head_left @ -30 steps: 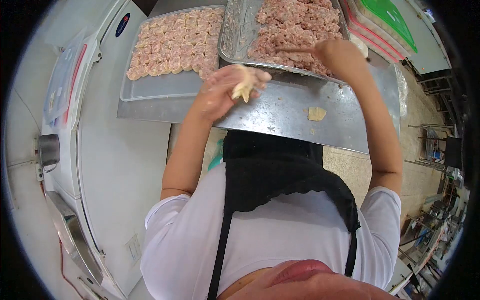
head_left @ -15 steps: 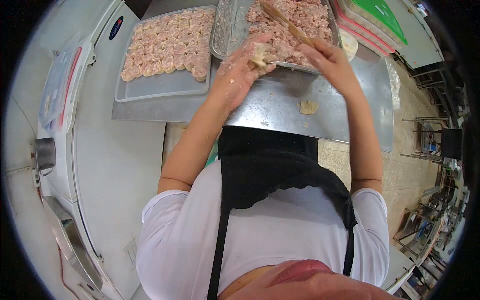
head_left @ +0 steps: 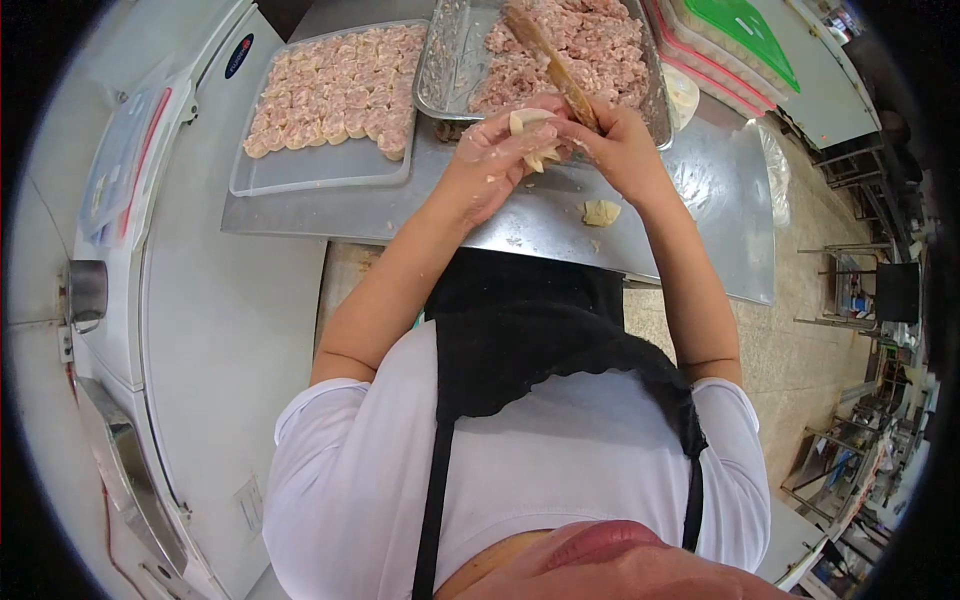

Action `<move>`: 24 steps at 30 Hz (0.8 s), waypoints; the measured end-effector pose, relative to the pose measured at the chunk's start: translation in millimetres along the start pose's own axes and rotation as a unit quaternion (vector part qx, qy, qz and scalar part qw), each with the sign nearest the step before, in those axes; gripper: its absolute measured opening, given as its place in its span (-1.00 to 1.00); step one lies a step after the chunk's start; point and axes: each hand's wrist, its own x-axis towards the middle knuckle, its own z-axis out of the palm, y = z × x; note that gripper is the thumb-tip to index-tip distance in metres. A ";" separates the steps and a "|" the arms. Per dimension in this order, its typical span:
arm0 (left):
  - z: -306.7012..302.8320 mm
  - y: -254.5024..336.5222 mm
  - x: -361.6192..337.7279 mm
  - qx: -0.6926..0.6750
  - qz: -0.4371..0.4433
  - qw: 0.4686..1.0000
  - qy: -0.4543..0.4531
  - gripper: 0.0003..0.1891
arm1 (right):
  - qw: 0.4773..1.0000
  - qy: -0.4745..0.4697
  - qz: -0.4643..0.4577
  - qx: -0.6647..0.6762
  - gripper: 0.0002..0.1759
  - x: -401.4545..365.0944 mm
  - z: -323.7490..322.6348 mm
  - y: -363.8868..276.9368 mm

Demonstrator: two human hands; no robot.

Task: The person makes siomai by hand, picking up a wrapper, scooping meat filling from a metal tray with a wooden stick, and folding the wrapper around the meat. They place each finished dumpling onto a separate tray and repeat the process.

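Note:
My left hand (head_left: 490,160) is closed around a pale dough wrapper (head_left: 540,158), whose edges stick out between the fingers. What lies inside the wrapper is hidden. In my right hand (head_left: 625,150) is a flat wooden spatula (head_left: 550,65), its blade pointing up and left over the meat. The right fingertips meet the left hand at the wrapper. Beyond both hands, a metal tray (head_left: 450,75) holds a heap of minced meat filling (head_left: 590,45). A loose piece of dough (head_left: 601,212) lies on the steel table near me.
At left a plastic tray (head_left: 320,178) bears rows of meat-filled dumplings (head_left: 335,90). Stacked containers with a green lid (head_left: 745,40) stand at the right rear, beside a plastic bag (head_left: 775,175). The steel table (head_left: 715,240) ends just before my apron.
My right hand has moved left and down with the spatula, from over the meat to the wrapper. Both hands now touch; they were apart before.

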 end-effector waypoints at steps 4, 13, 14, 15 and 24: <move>-6.7 6.7 -0.3 0.062 0.000 0.996 0.065 -0.66 | 0.999 0.021 0.019 -0.036 -0.78 2.0 -7.1 -9.2; -29.0 20.4 3.5 0.111 -0.039 0.980 0.162 -0.66 | 0.993 0.050 0.073 0.077 -0.84 4.0 -11.1 -9.7; -25.4 23.0 4.9 0.110 -0.039 0.980 0.163 -0.66 | 0.995 0.035 0.065 0.066 -0.85 4.0 -11.6 -9.9; -19.3 26.9 6.4 -0.009 -0.067 0.987 0.146 -0.65 | 0.997 0.020 0.058 0.055 -0.85 4.2 -11.7 -9.9; -27.2 23.9 4.0 0.229 -0.053 0.970 0.064 -0.48 | 0.982 0.027 0.058 0.177 -0.82 7.9 -19.3 -5.7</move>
